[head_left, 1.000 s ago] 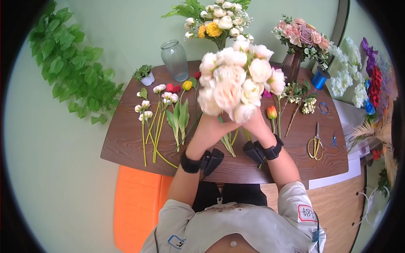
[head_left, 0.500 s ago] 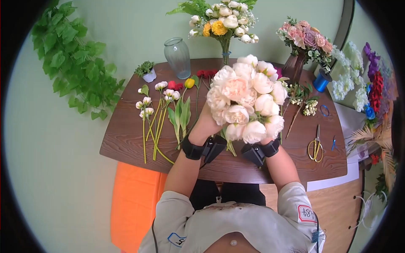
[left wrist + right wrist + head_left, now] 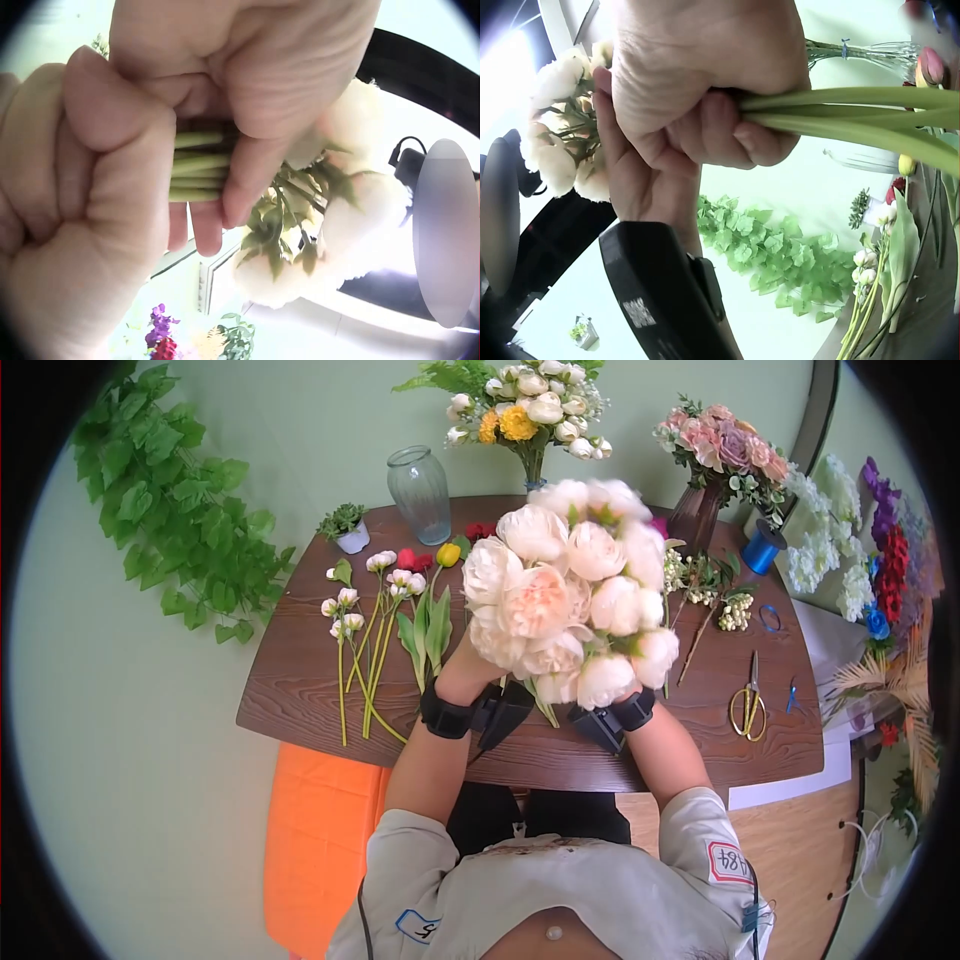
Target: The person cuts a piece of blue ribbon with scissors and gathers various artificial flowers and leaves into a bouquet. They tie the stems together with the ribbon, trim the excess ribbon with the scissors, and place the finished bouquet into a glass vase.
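Note:
Both hands hold a bouquet of cream and pale pink peonies [image 3: 545,600] upright over the table, the heads facing the head camera. In the left wrist view my left hand [image 3: 300,67] grips the green stems [image 3: 201,161] just under the blooms. My right hand [image 3: 112,180] is wrapped round the stems lower down, close beside the left. The right wrist view shows the right hand [image 3: 712,82] in a fist, with stem ends [image 3: 862,112] sticking out past it. The left hand [image 3: 656,191] lies behind it, near the blooms. From above, the blooms hide most of both hands.
Loose small white flowers [image 3: 345,615] and a yellow tulip [image 3: 448,555] lie left on the table [image 3: 300,695]. A glass vase [image 3: 420,500] and potted succulent [image 3: 350,535] stand behind. Scissors [image 3: 747,705], blue ribbon spool [image 3: 763,550] and berry sprigs [image 3: 735,612] are at right.
The bouquet has come down and nearer the body, tipping its blooms more toward the head camera. In the last half second it has turned and shifted slightly left. Both hands keep hold.

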### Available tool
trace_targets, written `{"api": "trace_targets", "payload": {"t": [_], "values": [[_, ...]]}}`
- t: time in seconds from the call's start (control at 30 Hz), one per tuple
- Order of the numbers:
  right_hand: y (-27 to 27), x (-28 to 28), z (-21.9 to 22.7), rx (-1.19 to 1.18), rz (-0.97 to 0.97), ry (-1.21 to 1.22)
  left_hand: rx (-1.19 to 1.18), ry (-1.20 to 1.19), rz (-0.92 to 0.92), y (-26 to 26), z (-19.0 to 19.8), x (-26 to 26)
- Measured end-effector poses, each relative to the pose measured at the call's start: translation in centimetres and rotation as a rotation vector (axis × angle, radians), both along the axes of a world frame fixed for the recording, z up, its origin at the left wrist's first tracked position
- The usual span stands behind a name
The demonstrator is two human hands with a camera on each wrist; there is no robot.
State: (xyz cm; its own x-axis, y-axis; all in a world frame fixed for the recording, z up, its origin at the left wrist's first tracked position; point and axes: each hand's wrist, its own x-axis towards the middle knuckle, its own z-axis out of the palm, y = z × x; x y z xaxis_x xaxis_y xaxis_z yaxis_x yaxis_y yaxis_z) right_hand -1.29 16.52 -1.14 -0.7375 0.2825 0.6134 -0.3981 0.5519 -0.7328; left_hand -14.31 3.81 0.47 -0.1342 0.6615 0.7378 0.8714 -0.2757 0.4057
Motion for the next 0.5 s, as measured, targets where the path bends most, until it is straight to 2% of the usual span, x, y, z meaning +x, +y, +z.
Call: {"api": "trace_targets", "payload": {"t": [0.2, 0.33, 0.37, 0.5], "values": [[-0.4, -0.6, -0.5, 0.100, -0.065, 0.022, 0.040, -0.243, -0.175, -1.0, 3.4, 1.8], [0.3, -1.6, -0.3, 0.166, -0.103, 0.029, 0.073, -0.446, -0.311, -1.6, 3.9, 3.1], [-0.3, -0.4, -0.9, 0.182, -0.111, 0.031, 0.082, -0.497, -0.344, -1.7, 3.8, 3.4], [0.1, -0.1, -1.5, 0.249, -0.147, 0.042, 0.094, -0.438, -0.328, -1.8, 3.6, 3.5]]}}
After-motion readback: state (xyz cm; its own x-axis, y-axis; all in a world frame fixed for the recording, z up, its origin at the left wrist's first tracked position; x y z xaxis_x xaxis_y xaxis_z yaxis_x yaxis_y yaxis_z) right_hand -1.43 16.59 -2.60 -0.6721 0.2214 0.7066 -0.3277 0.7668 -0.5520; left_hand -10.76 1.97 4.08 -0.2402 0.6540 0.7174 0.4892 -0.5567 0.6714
